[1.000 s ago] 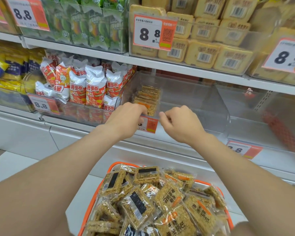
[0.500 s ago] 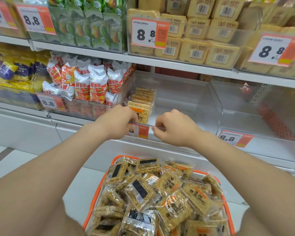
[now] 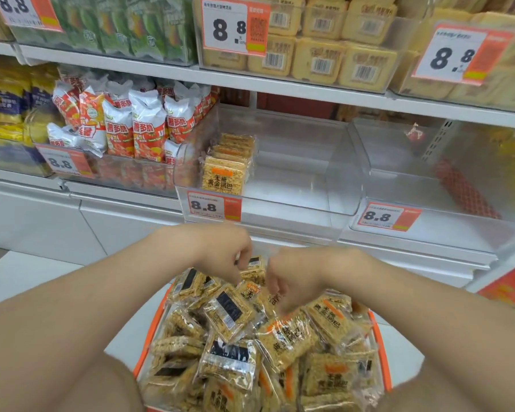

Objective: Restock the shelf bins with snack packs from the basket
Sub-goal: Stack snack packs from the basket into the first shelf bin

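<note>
An orange basket (image 3: 153, 324) low in the middle is heaped with clear snack packs (image 3: 283, 340) of golden rice crackers. Both my hands are down at the far end of the heap. My left hand (image 3: 225, 258) has its fingers curled at the edge of a pack (image 3: 255, 263); blur hides whether it grips it. My right hand (image 3: 289, 278) points its fingers down onto the packs. On the shelf above, a clear bin (image 3: 298, 205) holds one row of the same packs (image 3: 224, 173) at its left side.
White and red snack bags (image 3: 144, 126) fill the bin to the left. Another clear bin (image 3: 428, 185) stands on the right. The upper shelf carries yellow packs (image 3: 318, 59) and green bags (image 3: 137, 25). Orange 8.8 price tags (image 3: 213, 206) hang on the bin fronts.
Both hands have dropped from the front of the clear bin down to the packs in the basket. The row of packs stays standing in the bin.
</note>
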